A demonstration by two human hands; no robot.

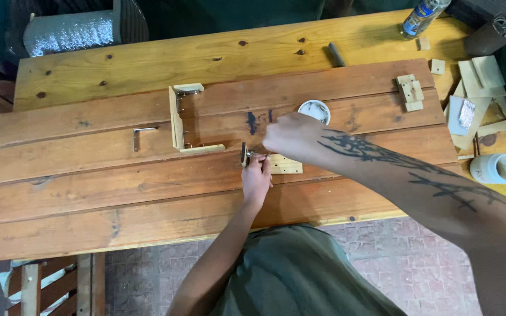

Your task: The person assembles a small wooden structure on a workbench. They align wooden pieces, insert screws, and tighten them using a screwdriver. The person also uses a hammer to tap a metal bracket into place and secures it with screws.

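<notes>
Gripped in the left hand (257, 178) near the worktop (147, 199) front edge, a small metal bracket (245, 154) is pinched; right hand (291, 136) closed above; judged stiff, light, best held by its flat

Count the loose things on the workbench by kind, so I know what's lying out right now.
Small wooden pieces: U-shaped frame, strip by the hands, drilled block, two scraps: 5
Metal L-bracket: 1
White cups:: 2
Plastic bottle: 1
Dark rod: 1
Total: 10
The pile of offcuts at the far right is too jumbled to count.
</notes>
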